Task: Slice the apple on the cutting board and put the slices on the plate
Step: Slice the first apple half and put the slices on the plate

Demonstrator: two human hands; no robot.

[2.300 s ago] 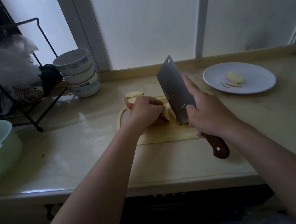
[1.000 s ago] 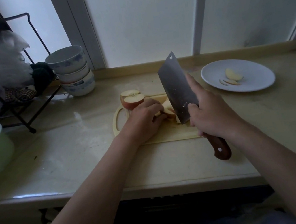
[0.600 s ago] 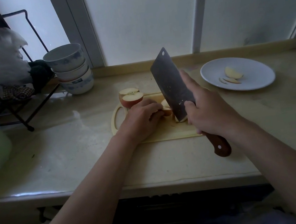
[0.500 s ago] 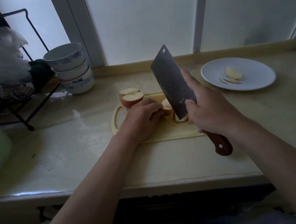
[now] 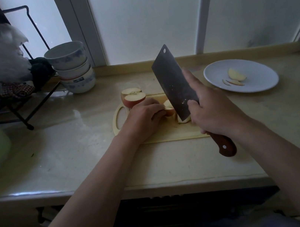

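Red-skinned apple piece (image 5: 168, 108), pale flesh

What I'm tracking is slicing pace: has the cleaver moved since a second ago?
Yes: the cleaver has shifted slightly left and up, away from the plate.

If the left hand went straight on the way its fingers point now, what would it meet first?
The left hand holds an apple piece right in that line. Just beyond the piece, it would probably meet the blade of the knife in the right hand, though depth is hard to judge.
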